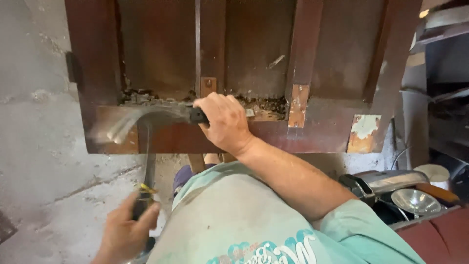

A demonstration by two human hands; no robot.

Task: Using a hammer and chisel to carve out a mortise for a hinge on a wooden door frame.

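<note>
— Where's the right hand [225, 122]?

— Raised in front of the chest, forearm running up from the lower right, wrist bent so the knuckles face the camera. The fingers are curled tight round the dark grip of a hammer [146, 117], whose shaft runs out to the left. Its head is a pale blur, so the exact shape can't be told, but it lies just over the bottom rail of the wooden door [254, 49].

— And the door itself?

— Dark reddish-brown, panelled, standing upright against a grey wall [34, 73]. The lower rail is broken open — crumbled, rotten wood shows along the gap above it. Small metal plates [298, 105], worn and pale, sit at the joints.

— The left hand [124, 232]?

— Low at the bottom left, fingers wrapped closed round the handle of a chisel [146, 171], thumb up along it. The handle is dark with a bit of yellow at the top; the blade rises nearly straight and meets the rail just beneath the blurred hammer head. I can't tell whether the tip is in the wood or only against it.

— Anything else about?

— A pale green shirt [234, 210] fills the lower middle. To the right, well apart from both hands, a crate holds a shiny metal bowl [415, 200] and other metalware. The concrete floor [58, 205] lies below.
</note>
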